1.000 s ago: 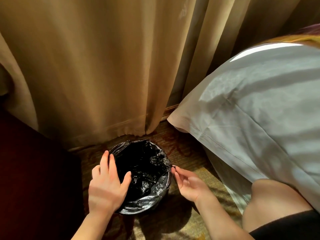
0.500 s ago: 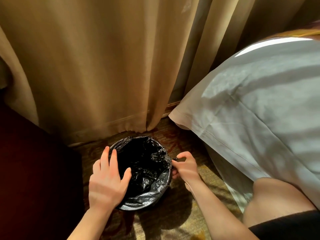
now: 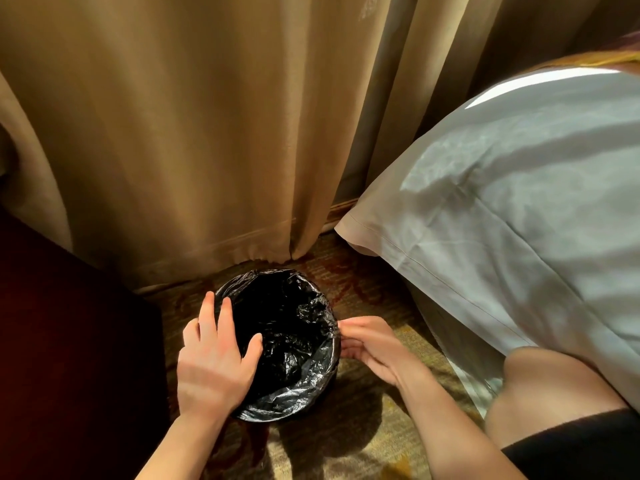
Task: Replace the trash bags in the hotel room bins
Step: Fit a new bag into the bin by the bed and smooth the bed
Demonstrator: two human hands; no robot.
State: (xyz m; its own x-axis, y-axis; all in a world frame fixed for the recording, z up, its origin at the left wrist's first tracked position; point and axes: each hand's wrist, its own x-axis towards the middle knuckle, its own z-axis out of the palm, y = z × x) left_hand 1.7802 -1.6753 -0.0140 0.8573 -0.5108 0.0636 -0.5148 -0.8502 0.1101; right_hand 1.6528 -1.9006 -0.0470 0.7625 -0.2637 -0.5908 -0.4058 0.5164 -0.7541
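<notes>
Down on the patterned carpet (image 3: 363, 441), just in front of the curtain hem, stands the small round bin (image 3: 328, 388). A black trash bag (image 3: 287, 341) lines it. The bag's mouth is folded out over the rim all the way round, with a glossy, wrinkled band hanging down the near side. Inside the bin only crumpled black plastic shows, sagging in loose folds toward a dark bottom.

The left hand (image 3: 211, 365) lies spread over the left rim. Its fingers (image 3: 206, 310) are straight and released, resting on the folded plastic, and its thumb reaches in over the opening. The right hand (image 3: 374, 344) is at the right rim, palm turned toward the bin. Its fingers are curled, and the forefinger and thumb pinch the bag's edge where it wraps the rim.

Behind the bin a tan curtain (image 3: 173, 133) hangs in heavy folds to the floor. A strip of wooden skirting (image 3: 341, 211) shows beside its right edge. To the right a bed corner covered in white linen (image 3: 519, 220) juts out over the carpet, well apart from the bin, with bands of light across it. A dark red piece of furniture (image 3: 69, 341) fills the left side, near the left forearm. The person's bare knee (image 3: 554, 386) sits low at the right, with a black hem (image 3: 588, 445) beneath it.
</notes>
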